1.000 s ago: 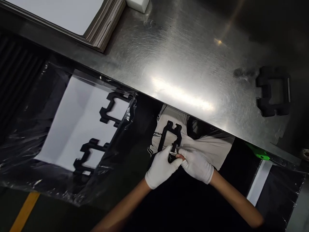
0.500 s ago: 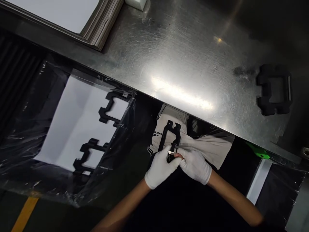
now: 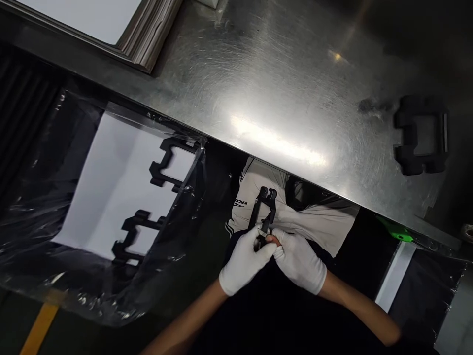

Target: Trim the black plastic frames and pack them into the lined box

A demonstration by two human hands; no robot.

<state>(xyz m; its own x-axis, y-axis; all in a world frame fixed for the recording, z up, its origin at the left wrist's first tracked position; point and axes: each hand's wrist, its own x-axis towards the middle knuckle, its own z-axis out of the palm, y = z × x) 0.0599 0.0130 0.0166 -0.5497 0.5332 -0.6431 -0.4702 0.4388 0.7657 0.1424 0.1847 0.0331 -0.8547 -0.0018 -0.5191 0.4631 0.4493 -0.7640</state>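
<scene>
Head view: gloved left hand [image 3: 244, 261] closed on the lower end of a black notched frame [image 3: 272, 211] above the lap; gloved right hand [image 3: 300, 260] curled against that end, its grip contents unclear. Similar frame [image 3: 406, 142] on metal worktop [image 3: 295, 88], right; two more over white sheet [image 3: 99, 187], left.

Matt, plastic-looking held frame [image 3: 272, 212], cloth gloves [image 3: 240, 264], scratched glossy metal table [image 3: 207, 93], crinkled shiny plastic bag [image 3: 83, 300], smooth paper [image 3: 99, 192].
</scene>
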